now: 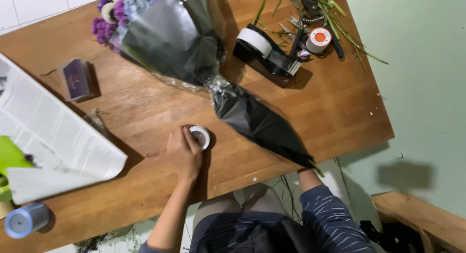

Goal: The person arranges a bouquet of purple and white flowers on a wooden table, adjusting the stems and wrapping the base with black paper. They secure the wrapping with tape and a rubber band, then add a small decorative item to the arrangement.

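One small tape roll (200, 137) gripped by left hand (183, 151); right hand hidden behind bouquet (204, 68).

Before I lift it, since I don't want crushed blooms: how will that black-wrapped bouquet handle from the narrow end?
The bouquet would probably droop: its purple flowers sit far from the thin tail that juts past the table edge. The glossy wrap looks slippery and crinkly. The left hand is on a small tape roll.

We see wooden table (145, 112), warm brown, scuffed. Pale green floor (427, 88) at right, shadow on it. White tiled surface (34, 5) at top left. Wooden bench edge (427, 219) at lower right. Light soft, indoor.
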